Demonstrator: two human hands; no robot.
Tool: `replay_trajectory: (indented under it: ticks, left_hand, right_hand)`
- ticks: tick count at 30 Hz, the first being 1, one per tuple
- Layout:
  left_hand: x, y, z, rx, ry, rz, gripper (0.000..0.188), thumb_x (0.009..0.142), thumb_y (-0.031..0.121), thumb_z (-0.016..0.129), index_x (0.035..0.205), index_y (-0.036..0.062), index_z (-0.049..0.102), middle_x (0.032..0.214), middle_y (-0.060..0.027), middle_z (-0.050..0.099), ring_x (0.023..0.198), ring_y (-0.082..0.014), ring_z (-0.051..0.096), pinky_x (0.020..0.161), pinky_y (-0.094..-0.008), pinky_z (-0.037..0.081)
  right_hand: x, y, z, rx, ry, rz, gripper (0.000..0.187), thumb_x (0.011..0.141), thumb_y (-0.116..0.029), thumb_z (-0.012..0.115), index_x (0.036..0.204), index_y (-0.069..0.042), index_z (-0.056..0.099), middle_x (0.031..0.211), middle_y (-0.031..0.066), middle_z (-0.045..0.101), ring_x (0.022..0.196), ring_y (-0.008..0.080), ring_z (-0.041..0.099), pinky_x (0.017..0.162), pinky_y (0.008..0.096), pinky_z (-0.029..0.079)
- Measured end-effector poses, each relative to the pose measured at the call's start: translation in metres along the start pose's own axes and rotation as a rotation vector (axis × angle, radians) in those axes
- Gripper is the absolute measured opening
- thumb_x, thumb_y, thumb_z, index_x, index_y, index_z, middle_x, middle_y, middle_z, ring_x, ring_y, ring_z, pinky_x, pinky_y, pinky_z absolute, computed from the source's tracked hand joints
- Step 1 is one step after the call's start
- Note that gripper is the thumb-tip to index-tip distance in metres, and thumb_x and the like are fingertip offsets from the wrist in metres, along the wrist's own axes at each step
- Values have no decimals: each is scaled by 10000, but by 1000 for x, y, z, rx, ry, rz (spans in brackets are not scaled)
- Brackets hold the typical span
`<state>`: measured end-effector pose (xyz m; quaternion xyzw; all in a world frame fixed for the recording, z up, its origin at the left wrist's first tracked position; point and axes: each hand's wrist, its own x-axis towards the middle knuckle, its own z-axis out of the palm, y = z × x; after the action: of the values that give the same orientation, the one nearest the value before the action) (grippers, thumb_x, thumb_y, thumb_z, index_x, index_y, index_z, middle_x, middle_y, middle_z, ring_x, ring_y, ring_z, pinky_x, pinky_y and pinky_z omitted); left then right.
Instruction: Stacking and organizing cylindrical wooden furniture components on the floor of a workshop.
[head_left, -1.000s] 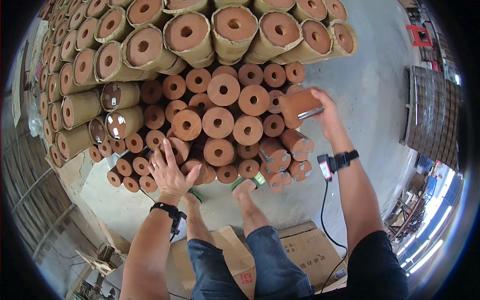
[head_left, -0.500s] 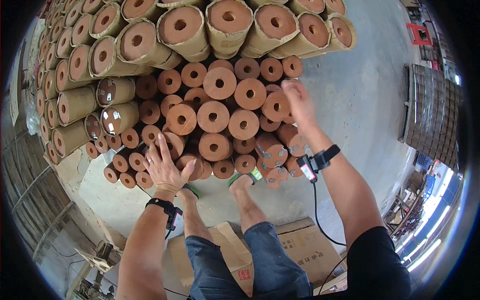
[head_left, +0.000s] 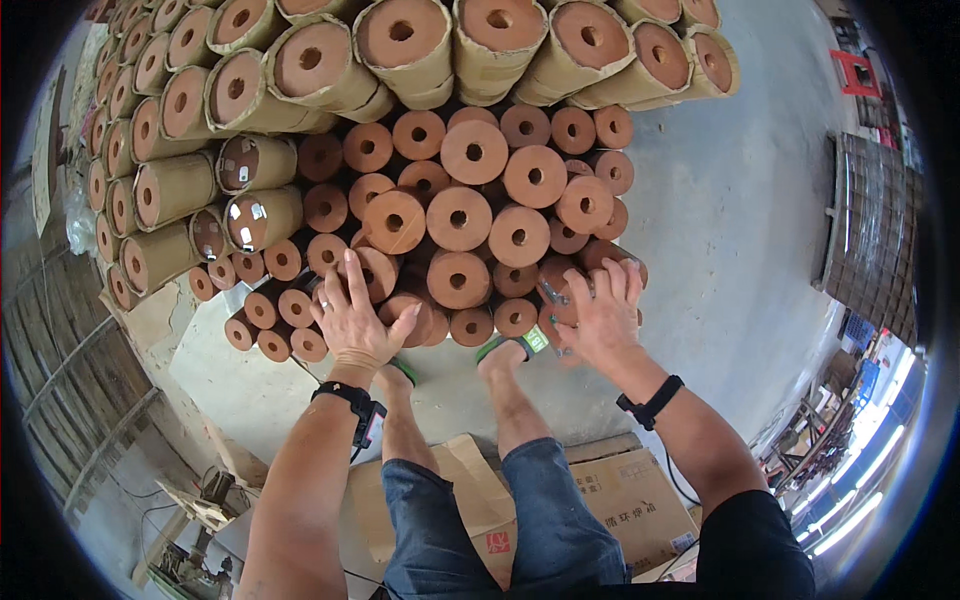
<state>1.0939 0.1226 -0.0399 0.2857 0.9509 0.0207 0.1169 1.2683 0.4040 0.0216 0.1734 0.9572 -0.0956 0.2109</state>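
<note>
Reddish-brown cylinders with a round hole in the end, such as this cylinder (head_left: 459, 218), lie stacked in front of me. My left hand (head_left: 352, 318) is open, fingers spread, lying against the cylinder ends at the stack's near left; one cylinder (head_left: 384, 268) shows just beyond its fingertips. At the near right, my right hand (head_left: 606, 322) reaches over cylinders with silvery patches on their sides. Its fingers are bent but apart, over a patched cylinder (head_left: 552, 276). The hand partly hides these cylinders, and I see nothing lifted in it.
Larger cylinders in brown paper wrapping (head_left: 403, 70) are piled behind and to the left. Flattened cardboard (head_left: 630, 500) lies under my legs, near my sandalled feet. A wrapped stack of panels (head_left: 872, 230) and a red stool (head_left: 856, 73) stand at the right.
My right hand has come down from the stack's upper right to the patched cylinders nearer me. My left hand keeps its place on the stack. The whole view has shifted slightly.
</note>
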Motion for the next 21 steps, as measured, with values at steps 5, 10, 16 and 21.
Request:
replay_trajectory:
  ticks: [5, 10, 16, 21]
  left_hand:
    - [0, -3, 0, -23, 17, 3, 1147, 731, 769, 566, 1550, 47, 216, 1353, -313, 418, 1187, -451, 448, 1004, -553, 321]
    - [-1, -3, -2, 4, -5, -1, 1134, 736, 756, 569, 1548, 45, 220, 1352, -310, 422, 1186, -447, 452, 1002, -548, 325]
    - [2, 0, 3, -18, 50, 25, 1113, 739, 766, 552, 1528, 35, 267, 1332, -306, 439, 1148, -442, 477, 994, -547, 334]
    - [1, 3, 0, -26, 44, 44, 1118, 755, 748, 566, 1537, 19, 238, 1350, -315, 427, 1154, -433, 470, 988, -533, 338]
  right_hand:
    - [5, -14, -31, 527, 156, 17, 679, 667, -191, 823, 1266, -108, 514, 1178, 150, 506, 1185, 330, 471, 1046, 461, 364]
    - [-10, -18, -4, 1380, -160, 323, 480, 863, -314, 704, 1241, -51, 567, 1111, 76, 616, 1043, 143, 587, 822, 292, 487]
    - [0, -87, 46, 2524, -253, 1000, 551, 943, -557, 569, 1238, -91, 584, 1157, 71, 651, 1083, 254, 615, 943, 373, 506]
    - [18, -94, 69, 2494, 47, 1426, 610, 960, -607, 499, 1302, -101, 497, 1283, 97, 565, 1117, 241, 574, 935, 461, 489]
